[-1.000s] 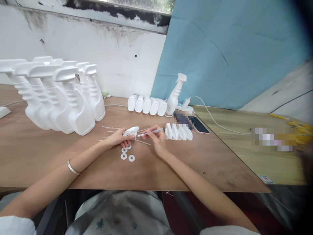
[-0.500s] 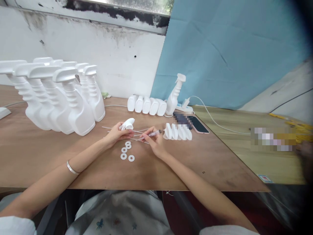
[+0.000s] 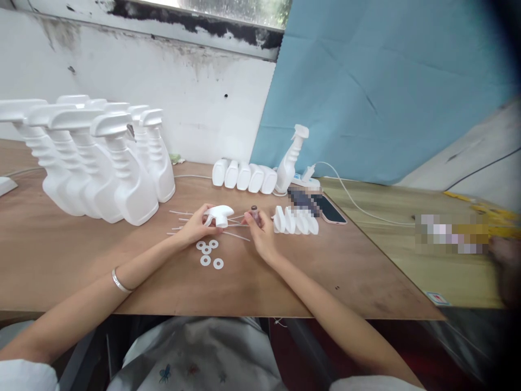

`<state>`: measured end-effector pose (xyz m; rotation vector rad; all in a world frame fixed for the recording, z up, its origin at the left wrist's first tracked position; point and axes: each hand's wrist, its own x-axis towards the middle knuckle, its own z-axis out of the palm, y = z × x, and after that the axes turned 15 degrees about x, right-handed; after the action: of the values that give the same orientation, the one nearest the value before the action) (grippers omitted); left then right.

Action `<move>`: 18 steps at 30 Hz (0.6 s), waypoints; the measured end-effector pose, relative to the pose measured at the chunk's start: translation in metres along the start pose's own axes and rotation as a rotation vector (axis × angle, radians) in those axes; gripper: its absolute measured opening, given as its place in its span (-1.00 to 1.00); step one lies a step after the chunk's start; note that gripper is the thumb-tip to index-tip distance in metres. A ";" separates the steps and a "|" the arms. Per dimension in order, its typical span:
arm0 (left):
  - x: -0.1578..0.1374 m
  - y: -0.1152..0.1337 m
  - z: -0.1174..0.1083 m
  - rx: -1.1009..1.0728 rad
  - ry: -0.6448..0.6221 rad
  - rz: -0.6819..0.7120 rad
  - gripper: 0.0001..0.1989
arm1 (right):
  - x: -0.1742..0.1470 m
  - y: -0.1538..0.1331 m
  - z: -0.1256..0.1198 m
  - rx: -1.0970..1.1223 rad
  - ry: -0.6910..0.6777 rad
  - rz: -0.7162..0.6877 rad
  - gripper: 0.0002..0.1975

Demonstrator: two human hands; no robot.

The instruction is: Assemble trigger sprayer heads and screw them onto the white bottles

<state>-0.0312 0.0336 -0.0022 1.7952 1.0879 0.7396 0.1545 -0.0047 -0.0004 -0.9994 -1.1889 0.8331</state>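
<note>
Between the fingers of my left hand (image 3: 199, 227) is a white trigger sprayer head (image 3: 221, 213), held just above the tabletop with its nozzle end to the right. My right hand (image 3: 261, 234) grips a small screwdriver-like tool (image 3: 255, 213) by its clear handle, dark end up; its thin shaft is hidden. Both hands are a short way apart. Thin white dip tubes (image 3: 237, 236) lie under and between them. Several flat white washers (image 3: 205, 260) are on the table nearer me. Right of my right hand stands a row of white sprayer parts (image 3: 296, 220).
Upright white spray bottles (image 3: 134, 190) crowd the left. Several bottles (image 3: 243, 176) lie in a row at the back, beside one standing spray bottle (image 3: 288, 163). A power strip (image 3: 311, 180) with a cable and a phone (image 3: 331, 209) sit at the right edge.
The sprayer head has turned, its nozzle end now pointing right. My right hand has tipped the tool's handle upright and drawn slightly away. One washer now lies further left.
</note>
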 end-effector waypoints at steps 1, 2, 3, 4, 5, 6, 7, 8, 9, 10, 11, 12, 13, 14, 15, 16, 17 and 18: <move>-0.001 0.001 0.000 0.061 -0.010 0.044 -0.43 | 0.001 -0.001 0.000 -0.026 -0.005 0.017 -0.73; -0.003 0.003 0.001 0.129 -0.017 0.094 -0.44 | 0.001 -0.001 0.000 -0.044 -0.031 0.042 -0.70; -0.004 0.004 0.001 0.203 -0.021 0.143 -0.46 | 0.002 -0.002 0.001 -0.057 -0.077 0.071 -0.68; -0.006 0.005 0.002 0.273 -0.023 0.186 -0.48 | 0.002 -0.003 0.001 -0.066 -0.129 0.100 -0.67; -0.007 0.006 0.003 0.329 -0.028 0.217 -0.49 | 0.002 -0.004 0.001 -0.072 -0.180 0.124 -0.67; -0.008 0.007 0.004 0.368 -0.034 0.232 -0.49 | 0.002 -0.006 0.001 -0.082 -0.223 0.140 -0.68; -0.009 0.007 0.004 0.388 -0.034 0.240 -0.45 | 0.003 -0.008 0.000 -0.097 -0.248 0.144 -0.69; -0.008 0.006 0.004 0.395 -0.023 0.242 -0.39 | 0.003 -0.010 -0.001 -0.120 -0.246 0.136 -0.70; -0.008 0.006 0.004 0.396 -0.003 0.241 -0.32 | 0.004 -0.013 -0.004 -0.157 -0.216 0.118 -0.71; -0.006 0.004 0.003 0.406 0.022 0.237 -0.26 | 0.004 -0.017 -0.007 -0.218 -0.169 0.088 -0.72; -0.005 0.003 0.001 0.435 0.053 0.229 -0.22 | 0.005 -0.020 -0.011 -0.307 -0.115 0.051 -0.73; -0.003 0.001 -0.001 0.485 0.085 0.217 -0.22 | 0.006 -0.023 -0.015 -0.425 -0.057 0.009 -0.73; -0.001 -0.002 -0.002 0.551 0.108 0.200 -0.23 | 0.006 -0.026 -0.020 -0.563 -0.006 -0.029 -0.74; 0.000 -0.004 -0.004 0.624 0.120 0.178 -0.25 | 0.007 -0.029 -0.025 -0.708 0.038 -0.058 -0.75; 0.002 -0.006 -0.005 0.691 0.121 0.158 -0.26 | 0.008 -0.030 -0.030 -0.847 0.073 -0.073 -0.76; 0.003 -0.008 -0.006 0.744 0.111 0.140 -0.27 | 0.008 -0.032 -0.034 -0.964 0.100 -0.077 -0.77; 0.004 -0.010 -0.007 0.779 0.093 0.131 -0.28 | 0.009 -0.032 -0.038 -1.055 0.121 -0.078 -0.77; 0.004 -0.011 -0.008 0.799 0.074 0.131 -0.31 | 0.009 -0.032 -0.041 -1.121 0.131 -0.081 -0.77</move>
<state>-0.0401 0.0432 -0.0089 2.5373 1.4514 0.4684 0.1971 -0.0147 0.0300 -1.8383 -1.5804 -0.0517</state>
